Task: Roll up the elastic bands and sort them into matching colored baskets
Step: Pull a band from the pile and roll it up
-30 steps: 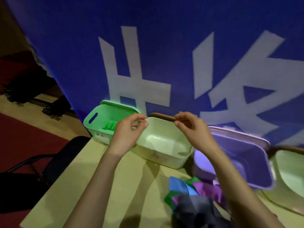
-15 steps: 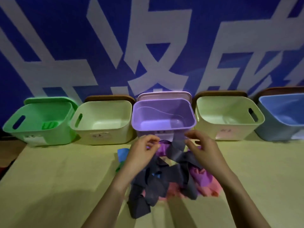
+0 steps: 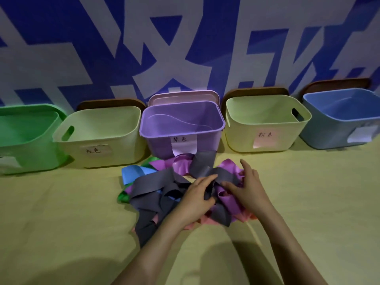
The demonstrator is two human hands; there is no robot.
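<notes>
- My left hand is closed in a pinch: fingers curled over the top and thumb beneath, with a fold of the grey band between them.
- My right hand lies just beside the left, nearly touching it. Its fingers are fairly straight and spread, and its thumb rests on the purple band. I see nothing gripped in it.
- Both hands sit on one tangled pile of bands on the table. The grey band runs out to the left of my left hand and also beyond my fingertips.
- A blue band and a green band show at the pile's left edge, well left of my left hand. A pink band lies under my wrists.
- The purple basket stands straight beyond my fingertips, and the pile touches its front wall.
- To its left stand a cream basket and a green basket.
- To its right stand a second cream basket and a blue basket.
</notes>
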